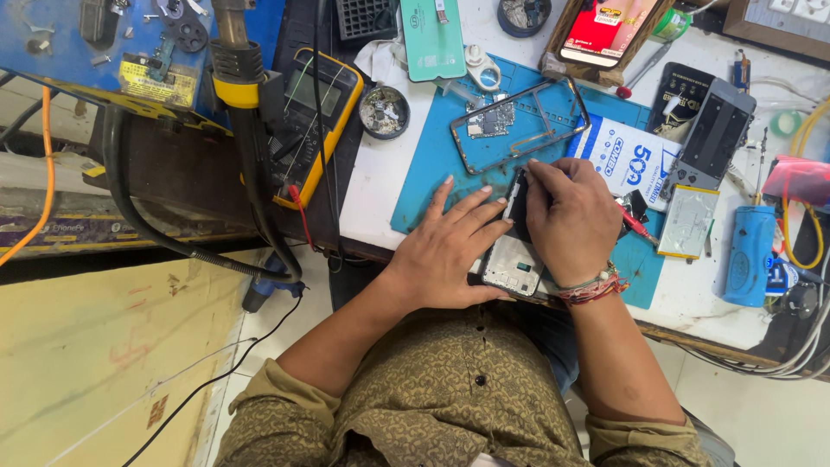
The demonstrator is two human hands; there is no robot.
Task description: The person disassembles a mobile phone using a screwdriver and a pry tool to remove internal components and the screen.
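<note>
1. One opened phone [512,259] lies on one blue repair mat [432,164], inner plate pale grey, upper part black.
2. Left hand [450,251]: grip flat, fingers spread, pressing the phone's edge.
3. Right hand [575,216]: grip curled around the phone's upper part.
4. One bare phone frame [519,125] lies beyond; one yellow multimeter [316,112] stands at the surface's edge.

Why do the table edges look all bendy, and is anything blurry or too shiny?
In the head view, the wide lens bows the workbench edge near the frame's borders. Light is bright and even, with only soft shadows under the left hand and right hand. The opened phone between them looks sharp. The lit phone screen at the top glows bright, and the far corners go slightly soft.
</note>
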